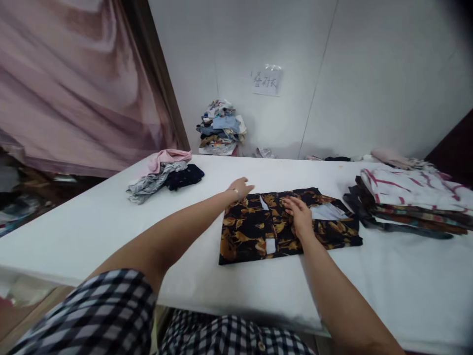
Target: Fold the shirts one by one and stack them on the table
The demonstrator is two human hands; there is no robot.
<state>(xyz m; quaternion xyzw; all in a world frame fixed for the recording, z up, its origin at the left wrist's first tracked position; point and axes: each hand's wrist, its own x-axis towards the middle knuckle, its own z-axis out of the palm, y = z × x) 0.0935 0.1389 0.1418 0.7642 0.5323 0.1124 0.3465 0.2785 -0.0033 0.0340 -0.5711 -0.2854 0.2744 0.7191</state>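
A black shirt [246, 231] with a golden-brown print lies folded flat on the white table in front of me. White patches show on it, with a larger pale one near its collar at the right. My left hand [242, 187] is at the shirt's far left edge, fingers spread and holding nothing; whether it touches the cloth I cannot tell. Resting on the middle of the shirt, my right hand [300, 214] has its fingers stretched out over the fabric, with no cloth visibly gripped.
To the right stands a stack of folded clothes [414, 190], a white and red one on top. Crumpled pink, grey and navy garments [164, 172] lie at the left of the white table [111, 231]. A clothing pile [221, 128] stands beyond the far edge, below a paper sign [268, 80].
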